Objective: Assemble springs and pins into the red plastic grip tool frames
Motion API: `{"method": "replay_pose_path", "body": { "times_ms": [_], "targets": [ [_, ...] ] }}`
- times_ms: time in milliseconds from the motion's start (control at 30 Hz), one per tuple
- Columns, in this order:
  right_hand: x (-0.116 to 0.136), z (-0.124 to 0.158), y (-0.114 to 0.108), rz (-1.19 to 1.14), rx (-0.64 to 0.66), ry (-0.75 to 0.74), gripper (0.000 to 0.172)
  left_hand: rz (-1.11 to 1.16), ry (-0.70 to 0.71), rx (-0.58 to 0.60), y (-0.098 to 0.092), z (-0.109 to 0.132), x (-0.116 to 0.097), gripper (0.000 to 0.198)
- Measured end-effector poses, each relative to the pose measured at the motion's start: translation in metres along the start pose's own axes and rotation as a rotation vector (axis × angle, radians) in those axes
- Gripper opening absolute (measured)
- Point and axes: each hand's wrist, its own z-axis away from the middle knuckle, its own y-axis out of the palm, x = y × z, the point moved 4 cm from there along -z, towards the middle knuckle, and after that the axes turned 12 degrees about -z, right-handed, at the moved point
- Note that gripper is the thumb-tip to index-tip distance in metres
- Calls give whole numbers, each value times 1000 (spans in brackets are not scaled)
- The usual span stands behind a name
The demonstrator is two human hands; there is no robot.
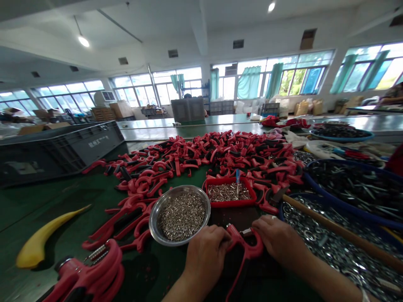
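Note:
Between my hands lies a red plier-like tool (244, 247) with a metal spring between its jaws and dark grip parts, on a dark block. My left hand (209, 249) has its fingers closed on the tool's left jaw. My right hand (275, 235) has its fingers pressed together at the right jaw's tip. Just beyond, a steel bowl (152, 216) holds small metal pieces. Beside it, a red tray (231, 204) contains rivets and a blue-handled tool (238, 176). Assembled red tools with springs (94, 270) are stacked at the near left.
A heap of red handles (214, 151) spreads across the green table. At left are a yellow banana-like object (42, 239) and a grey crate (78, 149). A wooden-handled hammer (340, 230) lies over a basin of metal rings (315, 235) at right. A person sits far right.

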Motion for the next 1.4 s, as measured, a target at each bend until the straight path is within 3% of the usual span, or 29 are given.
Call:
{"method": "replay_pose_path", "body": {
  "times_ms": [133,367,533,667,800,967,1067,1167,1267,1400],
  "targets": [
    [9,1,3,200,34,-137,29,-37,9,-5,-1,1,-5,12],
    [3,-6,-6,135,184,-229,26,29,-9,-42,-4,1,-5,13],
    [6,3,-27,-339,-49,-31,23,490,-84,16,-5,0,-8,17],
    [39,11,-21,-722,-171,-47,15,967,-226,202,2,1,-21,34],
    [53,12,-11,-825,-296,2,10,1216,-370,315,9,6,-24,42],
    [56,15,-13,-767,-324,-124,10,1264,-366,385,13,10,-22,42],
    [52,15,-14,-687,-274,-95,12,1220,-355,379,13,9,-19,42],
    [42,16,-8,-521,-170,11,17,1127,-333,227,5,4,-11,39],
    [38,18,-2,-305,-114,11,19,1074,-341,44,-7,1,3,36],
    [40,17,4,-136,-123,-34,22,1101,-353,21,-12,2,11,34]
  ]
}}
